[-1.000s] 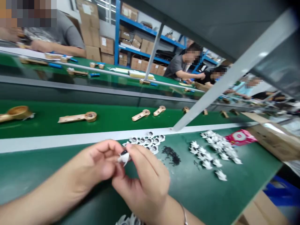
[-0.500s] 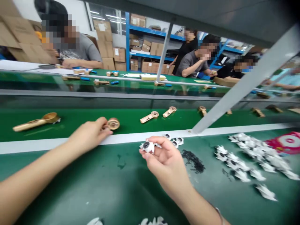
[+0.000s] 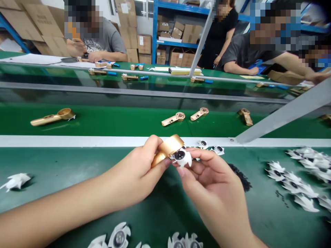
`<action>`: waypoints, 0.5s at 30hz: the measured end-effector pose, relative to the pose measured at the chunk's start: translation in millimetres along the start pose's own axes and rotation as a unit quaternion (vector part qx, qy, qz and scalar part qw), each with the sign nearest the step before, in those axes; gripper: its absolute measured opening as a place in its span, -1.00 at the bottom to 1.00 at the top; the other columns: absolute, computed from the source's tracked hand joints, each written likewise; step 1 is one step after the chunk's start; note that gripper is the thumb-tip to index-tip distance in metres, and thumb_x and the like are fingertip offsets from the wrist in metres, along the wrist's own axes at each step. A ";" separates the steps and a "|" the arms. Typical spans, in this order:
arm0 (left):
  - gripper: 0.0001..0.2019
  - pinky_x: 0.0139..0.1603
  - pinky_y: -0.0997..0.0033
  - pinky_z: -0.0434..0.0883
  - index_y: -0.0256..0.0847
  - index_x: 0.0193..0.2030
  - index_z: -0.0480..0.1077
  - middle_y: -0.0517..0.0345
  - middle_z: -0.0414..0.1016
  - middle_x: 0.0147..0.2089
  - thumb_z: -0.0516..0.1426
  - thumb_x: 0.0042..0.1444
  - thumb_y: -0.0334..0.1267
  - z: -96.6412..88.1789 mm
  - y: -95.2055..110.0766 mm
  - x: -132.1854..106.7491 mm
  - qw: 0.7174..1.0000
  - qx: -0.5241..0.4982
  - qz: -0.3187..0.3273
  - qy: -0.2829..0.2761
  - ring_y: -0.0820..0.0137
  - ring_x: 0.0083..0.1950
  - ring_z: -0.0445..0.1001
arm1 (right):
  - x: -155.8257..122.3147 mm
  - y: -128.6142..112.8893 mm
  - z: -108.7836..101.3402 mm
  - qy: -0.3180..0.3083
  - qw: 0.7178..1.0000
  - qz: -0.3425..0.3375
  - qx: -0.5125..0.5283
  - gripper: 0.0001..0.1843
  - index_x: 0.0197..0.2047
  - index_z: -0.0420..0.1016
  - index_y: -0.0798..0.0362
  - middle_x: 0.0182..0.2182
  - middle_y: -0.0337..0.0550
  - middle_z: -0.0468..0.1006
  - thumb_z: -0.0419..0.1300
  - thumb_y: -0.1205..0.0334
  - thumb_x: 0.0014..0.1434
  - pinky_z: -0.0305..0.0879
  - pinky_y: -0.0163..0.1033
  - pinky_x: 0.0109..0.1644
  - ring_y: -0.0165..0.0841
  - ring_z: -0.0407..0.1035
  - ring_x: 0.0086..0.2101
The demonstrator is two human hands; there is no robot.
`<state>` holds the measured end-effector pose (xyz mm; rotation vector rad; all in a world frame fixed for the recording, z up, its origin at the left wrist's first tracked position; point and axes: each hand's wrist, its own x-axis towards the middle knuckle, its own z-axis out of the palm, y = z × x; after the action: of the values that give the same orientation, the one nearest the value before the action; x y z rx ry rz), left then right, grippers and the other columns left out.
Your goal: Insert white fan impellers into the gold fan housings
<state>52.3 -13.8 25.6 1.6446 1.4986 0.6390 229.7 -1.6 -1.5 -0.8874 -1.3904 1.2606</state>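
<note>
My left hand [image 3: 137,168] grips a gold fan housing [image 3: 172,144] by its handle, with the round ring end toward the right. Pinched between the thumb and fingers of my right hand [image 3: 214,182] is a white fan blade [image 3: 185,159] with a dark round hub. The blade sits right at the ring's lower side; whether the two touch, I cannot tell. More white blades [image 3: 202,144] lie just behind my right hand. Part of a pile of small black pieces [image 3: 240,177] shows beyond that hand.
Several gold housings [image 3: 173,119] lie on the green belt [image 3: 124,120] beyond a white rail [image 3: 77,141]. Many white blades [image 3: 294,184] cover the right side; others [image 3: 119,237] lie at the near edge. A slanted metal post [image 3: 284,113] rises at right. Co-workers [image 3: 108,38] sit opposite.
My left hand has lifted the gold housing off the belt and brought it right, over the near table. My right hand's fan blade now meets it there in view. The camera has shifted left.
</note>
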 end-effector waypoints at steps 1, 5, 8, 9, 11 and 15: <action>-0.86 -0.29 0.36 0.32 -0.09 -0.17 0.14 0.20 0.46 -0.24 0.00 0.35 -0.12 0.8 -0.6 -0.3 1.000 0.005 -0.001 0.003 0.32 -0.26 0.42 | -0.5 -0.4 -0.6 -0.001 1.000 -0.001 -0.005 -0.74 -0.14 0.50 -0.04 -0.19 -0.14 0.67 0.29 0.45 0.12 0.62 -0.29 -0.15 -0.33 0.63 -0.24; -0.91 -0.26 0.31 0.34 -0.09 -0.12 0.11 0.12 0.52 -0.18 -0.03 0.35 -0.17 1.6 0.6 -1.6 0.999 0.046 -0.005 -0.009 0.26 -0.22 0.50 | -3.0 0.9 -3.1 -0.006 0.999 -0.010 -0.030 -0.73 -0.13 0.53 -0.06 -0.18 -0.17 0.66 0.29 0.45 0.13 0.63 -0.26 -0.14 -0.34 0.61 -0.25; -0.91 -0.27 0.30 0.36 -0.09 -0.07 0.09 0.06 0.55 -0.14 -0.06 0.36 -0.18 2.4 0.5 -2.1 0.997 0.077 -0.012 -0.008 0.22 -0.20 0.55 | -4.7 1.6 -4.1 0.004 0.997 -0.036 -0.068 -0.71 -0.13 0.56 -0.07 -0.17 -0.19 0.65 0.30 0.46 0.11 0.62 -0.27 -0.15 -0.34 0.60 -0.25; -0.89 -0.28 0.30 0.37 -0.09 -0.05 0.07 0.02 0.56 -0.12 -0.07 0.36 -0.18 3.4 -0.9 -2.0 0.996 0.090 -0.015 -0.007 0.19 -0.18 0.57 | -5.0 1.5 -4.3 0.005 0.996 -0.045 -0.083 -0.71 -0.13 0.57 -0.08 -0.17 -0.19 0.65 0.29 0.46 0.11 0.62 -0.27 -0.14 -0.34 0.60 -0.24; -0.88 -0.32 0.30 0.37 -0.10 -0.03 0.04 -0.04 0.57 -0.12 -0.09 0.35 -0.19 6.4 -5.8 -1.2 0.992 0.126 -0.012 0.003 0.15 -0.19 0.60 | -5.0 0.9 -4.5 0.006 0.992 -0.059 -0.111 -0.70 -0.11 0.58 -0.07 -0.16 -0.17 0.65 0.29 0.45 0.11 0.62 -0.25 -0.11 -0.32 0.60 -0.20; -0.90 -0.41 0.33 0.33 -0.12 -0.08 0.02 -0.05 0.57 -0.23 -0.11 0.29 -0.27 13.3 -20.2 1.5 0.971 0.234 0.029 0.048 0.14 -0.32 0.60 | -0.4 -0.9 -7.0 0.019 0.993 -0.035 -0.109 -0.69 -0.11 0.53 -0.06 -0.24 -0.20 0.69 0.35 0.41 0.06 0.62 -0.31 -0.14 -0.35 0.63 -0.25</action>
<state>51.8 -15.8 1.5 2.0400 1.7730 0.4189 236.6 -0.5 -1.2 -0.9965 -1.5347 1.0487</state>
